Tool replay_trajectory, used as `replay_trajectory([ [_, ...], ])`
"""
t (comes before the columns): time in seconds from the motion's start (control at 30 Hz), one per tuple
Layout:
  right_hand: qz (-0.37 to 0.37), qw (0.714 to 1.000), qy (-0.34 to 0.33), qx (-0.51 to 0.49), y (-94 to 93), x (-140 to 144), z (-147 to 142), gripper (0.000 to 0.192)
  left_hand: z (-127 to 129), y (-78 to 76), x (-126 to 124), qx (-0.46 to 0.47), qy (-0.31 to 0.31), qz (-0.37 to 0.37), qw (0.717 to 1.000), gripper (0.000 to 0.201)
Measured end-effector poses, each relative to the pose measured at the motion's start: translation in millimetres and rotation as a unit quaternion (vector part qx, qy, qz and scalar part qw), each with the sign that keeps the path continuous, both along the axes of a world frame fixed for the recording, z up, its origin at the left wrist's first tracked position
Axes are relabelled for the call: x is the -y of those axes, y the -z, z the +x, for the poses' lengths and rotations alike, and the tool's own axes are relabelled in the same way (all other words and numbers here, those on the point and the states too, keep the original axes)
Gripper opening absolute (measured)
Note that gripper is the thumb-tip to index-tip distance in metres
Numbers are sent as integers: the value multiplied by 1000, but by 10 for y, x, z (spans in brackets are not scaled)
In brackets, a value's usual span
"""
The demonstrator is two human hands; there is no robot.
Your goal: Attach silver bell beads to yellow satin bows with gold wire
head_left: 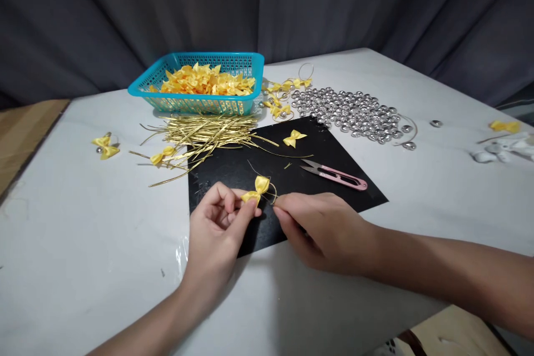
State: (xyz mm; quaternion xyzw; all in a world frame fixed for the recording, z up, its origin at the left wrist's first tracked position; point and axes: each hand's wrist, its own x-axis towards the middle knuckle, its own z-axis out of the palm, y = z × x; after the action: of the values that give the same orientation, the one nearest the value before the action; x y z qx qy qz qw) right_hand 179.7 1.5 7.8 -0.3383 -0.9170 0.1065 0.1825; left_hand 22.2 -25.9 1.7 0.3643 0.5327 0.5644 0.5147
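Note:
Between thumb and fingers, my left hand (223, 219) pinches a yellow ribbon bow (259, 186) above the black mat (354, 194). A thin gold cord (274, 192) loops out from the bow's right side. My right hand (321, 228) pinches the end of this cord with thumb and forefinger, just right of the bow. Pink-handled thread snips (337, 175) lie on the mat beyond my right hand. Another yellow bow (294, 138) rests near the mat's far edge. A small cord scrap (287, 166) lies between them.
A turquoise basket (196, 97) full of yellow bows stands at the back. Before it lies a pile of gold cords (208, 130). Many silver domed bells or beads (350, 111) spread at back right. Finished-looking bows with cords (106, 147) lie at left; a clear plastic piece (504, 147) sits right.

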Motion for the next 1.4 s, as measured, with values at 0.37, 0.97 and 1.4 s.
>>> replay_trajectory([
  [0.37,-75,993,13,87,-37,-28,-23,18,23,20,28,-87,52,48,994,32],
  [0.97,-13,1000,-3,27,27,-39,4,22,35,13,29,-88,38,65,993,31],
  [1.4,-229,937,113,-238,10,-117,-38,20,35,38,57,-118,46,63,990,29],
])
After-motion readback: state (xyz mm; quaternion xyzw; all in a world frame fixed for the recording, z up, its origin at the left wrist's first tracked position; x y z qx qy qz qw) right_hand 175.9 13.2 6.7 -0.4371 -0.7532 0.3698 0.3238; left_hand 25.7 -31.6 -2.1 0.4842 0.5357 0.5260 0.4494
